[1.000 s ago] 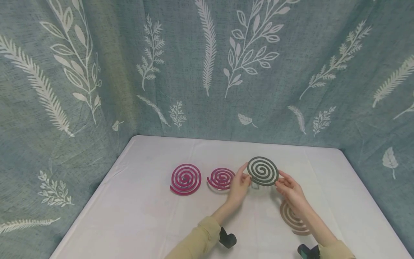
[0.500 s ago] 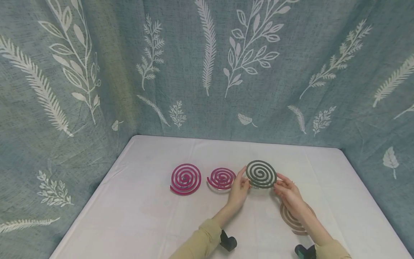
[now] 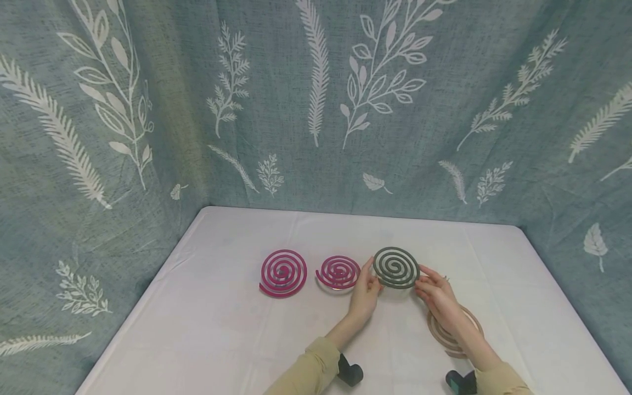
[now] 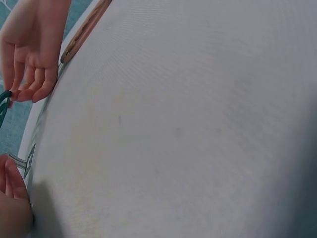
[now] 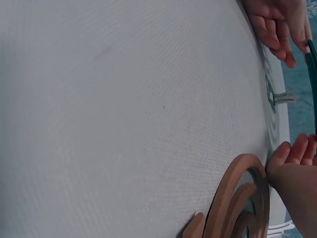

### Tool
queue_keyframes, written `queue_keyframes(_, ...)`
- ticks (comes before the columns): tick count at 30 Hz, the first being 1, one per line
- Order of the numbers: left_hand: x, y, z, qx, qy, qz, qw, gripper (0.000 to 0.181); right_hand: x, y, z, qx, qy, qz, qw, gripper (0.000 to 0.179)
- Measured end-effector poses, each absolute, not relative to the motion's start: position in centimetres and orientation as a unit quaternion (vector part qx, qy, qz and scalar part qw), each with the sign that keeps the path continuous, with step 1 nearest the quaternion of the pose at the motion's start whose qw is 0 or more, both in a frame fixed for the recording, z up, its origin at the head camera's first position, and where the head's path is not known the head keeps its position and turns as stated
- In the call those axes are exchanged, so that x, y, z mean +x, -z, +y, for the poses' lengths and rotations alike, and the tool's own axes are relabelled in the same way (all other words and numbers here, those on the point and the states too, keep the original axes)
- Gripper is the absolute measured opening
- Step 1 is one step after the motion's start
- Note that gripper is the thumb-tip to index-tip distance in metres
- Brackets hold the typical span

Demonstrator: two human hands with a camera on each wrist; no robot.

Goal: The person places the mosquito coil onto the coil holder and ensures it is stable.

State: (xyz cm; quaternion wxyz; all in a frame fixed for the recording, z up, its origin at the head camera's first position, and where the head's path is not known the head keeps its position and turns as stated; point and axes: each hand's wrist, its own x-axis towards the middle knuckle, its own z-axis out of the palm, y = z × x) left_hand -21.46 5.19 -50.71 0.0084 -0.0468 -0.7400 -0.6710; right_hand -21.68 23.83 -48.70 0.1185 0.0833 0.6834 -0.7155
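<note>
A dark green mosquito coil (image 3: pixel 396 267) is held above the table by its edges, tilted toward the head camera. My left hand (image 3: pixel 364 296) pinches its left rim, and my right hand (image 3: pixel 439 296) pinches its right rim. Below the coil, a small metal stand (image 5: pixel 282 98) shows on the tabletop in the right wrist view; the coil and the stand look apart there. In the left wrist view only an edge of the green coil (image 4: pixel 4 101) shows at my right hand's fingertips. A brown coil (image 3: pixel 456 334) lies under my right forearm, partly hidden by it.
Two magenta coils stand left of my hands: a nearer one (image 3: pixel 338 272) raised over a metal stand, and one farther left (image 3: pixel 283 273). A white cloth (image 3: pixel 197 329) covers the table. Green leaf-print curtain (image 3: pixel 296 164) hangs behind it.
Both hands have lowered the green coil and shifted it slightly left. The stand seen below it earlier is now hidden behind it in the head view. The other coils have stayed put.
</note>
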Motion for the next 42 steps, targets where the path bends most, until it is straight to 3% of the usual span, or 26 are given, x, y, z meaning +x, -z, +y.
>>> queue_keyframes(16, -21.5, 51.4, 5.1, -0.025, 0.649, -0.76, -0.007, 0.053, -22.1, 48.9, 23.2, 0.095, 0.695, 0.701, 0.129, 0.06)
queue_keyframes(23, -21.3, 51.7, 5.1, -0.033, 0.635, -0.771, 0.015, 0.053, -22.1, 48.8, 23.1, 0.106, 0.69, 0.703, 0.136, 0.061)
queue_keyframes(42, -21.2, 51.8, 4.9, -0.042, 0.619, -0.784, 0.017, 0.05, -22.3, 49.1, 23.0, 0.114, 0.669, 0.72, 0.147, 0.06)
